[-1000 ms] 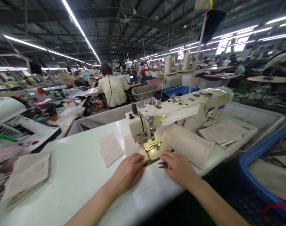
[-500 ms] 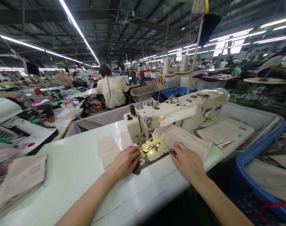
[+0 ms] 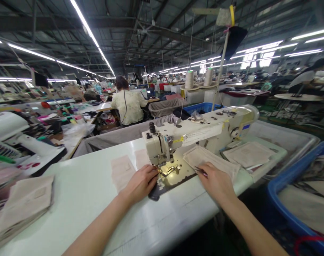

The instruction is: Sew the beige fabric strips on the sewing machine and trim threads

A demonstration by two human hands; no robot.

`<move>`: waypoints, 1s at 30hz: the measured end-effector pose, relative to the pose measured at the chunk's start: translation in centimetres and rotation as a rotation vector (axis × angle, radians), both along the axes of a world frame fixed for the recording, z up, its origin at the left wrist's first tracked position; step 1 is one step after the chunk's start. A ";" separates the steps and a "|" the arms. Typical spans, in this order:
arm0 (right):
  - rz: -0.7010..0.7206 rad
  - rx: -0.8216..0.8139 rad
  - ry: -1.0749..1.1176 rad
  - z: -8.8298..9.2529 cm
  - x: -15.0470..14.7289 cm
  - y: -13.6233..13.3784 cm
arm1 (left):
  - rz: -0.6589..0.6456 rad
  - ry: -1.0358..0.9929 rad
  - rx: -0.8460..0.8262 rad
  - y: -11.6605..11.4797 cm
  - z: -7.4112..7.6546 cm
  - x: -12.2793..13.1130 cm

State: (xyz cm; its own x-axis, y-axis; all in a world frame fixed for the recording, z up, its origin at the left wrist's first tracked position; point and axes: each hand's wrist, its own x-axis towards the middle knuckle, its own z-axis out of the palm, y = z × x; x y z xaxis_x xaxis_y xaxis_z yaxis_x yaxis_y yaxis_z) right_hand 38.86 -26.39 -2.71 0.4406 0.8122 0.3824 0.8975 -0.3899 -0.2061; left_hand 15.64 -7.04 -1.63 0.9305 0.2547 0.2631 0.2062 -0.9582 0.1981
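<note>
A cream sewing machine point(image 3: 199, 133) stands on the white table point(image 3: 84, 199). My left hand point(image 3: 142, 183) lies by the presser foot point(image 3: 165, 170), fingers curled with their tips at the lit needle plate; what they pinch is hidden. My right hand point(image 3: 216, 181) grips small thread snips point(image 3: 200, 171) and reaches onto the stack of beige fabric pieces point(image 3: 204, 158) under the machine arm. Two beige pieces point(image 3: 121, 170) lie flat left of the machine.
A pile of beige pieces point(image 3: 23, 204) sits at the table's left end, more point(image 3: 247, 153) at the right end. Blue bins point(image 3: 292, 185) stand right. Another machine point(image 3: 15, 135) is far left. A person point(image 3: 128, 105) sits ahead, back turned.
My right hand moved up from the table edge onto the fabric stack with the snips. My left hand slid forward to the presser foot.
</note>
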 end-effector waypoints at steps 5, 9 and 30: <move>-0.035 0.465 -0.065 0.5 0.8 -1.1 | 0.037 -0.033 -0.011 -0.4 -0.6 -0.4; 0.019 0.797 -0.160 1.5 1.0 -2.8 | 0.094 -0.066 -0.028 -0.6 -1.6 -0.7; 0.330 0.469 1.588 -0.4 -7.9 -4.5 | 0.203 -0.455 -1.782 -9.9 2.0 -1.5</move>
